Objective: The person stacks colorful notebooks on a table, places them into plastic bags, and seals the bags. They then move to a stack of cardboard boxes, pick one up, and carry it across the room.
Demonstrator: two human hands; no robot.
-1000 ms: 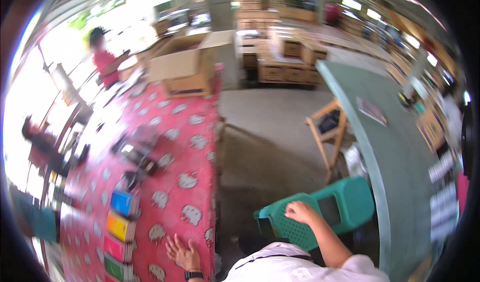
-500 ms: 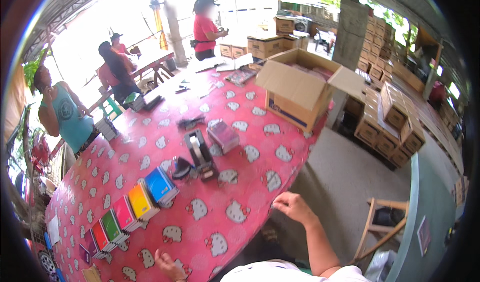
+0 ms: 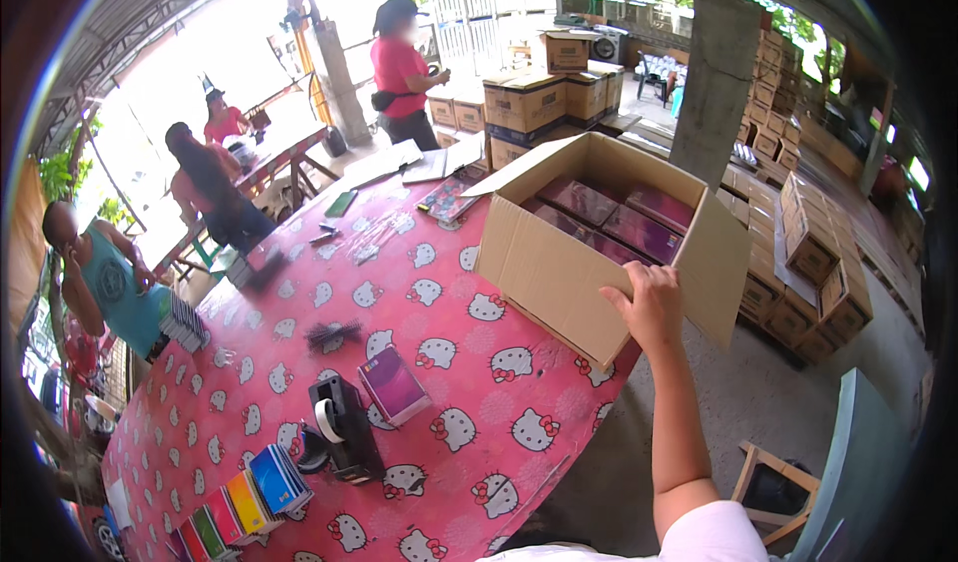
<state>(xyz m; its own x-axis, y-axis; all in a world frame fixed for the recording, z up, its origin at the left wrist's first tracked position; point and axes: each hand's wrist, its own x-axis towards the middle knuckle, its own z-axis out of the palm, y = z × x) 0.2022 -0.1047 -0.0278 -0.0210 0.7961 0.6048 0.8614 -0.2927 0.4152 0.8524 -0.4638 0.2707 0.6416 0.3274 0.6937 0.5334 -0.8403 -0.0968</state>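
Observation:
My right hand grips the top edge of an open cardboard box, fingers over the rim and thumb on the near side. Several purple wrapped packs fill the inside of the box. My left hand is out of view. A purple pack of notebooks lies on the table beside a black tape dispenser. A row of notebook stacks stands at the lower left, with a blue stack and a yellow stack among them.
A pink cat-patterned cloth covers the table. A black brush-like object lies mid-table; papers lie at the far end. Closed cartons stand behind and right, near a concrete pillar. Several people stand or sit beyond the table's left and far sides.
My right hand has moved from the table's near edge forward to the box rim. My left hand has left the view. The view has shifted, showing the packs inside the box more plainly.

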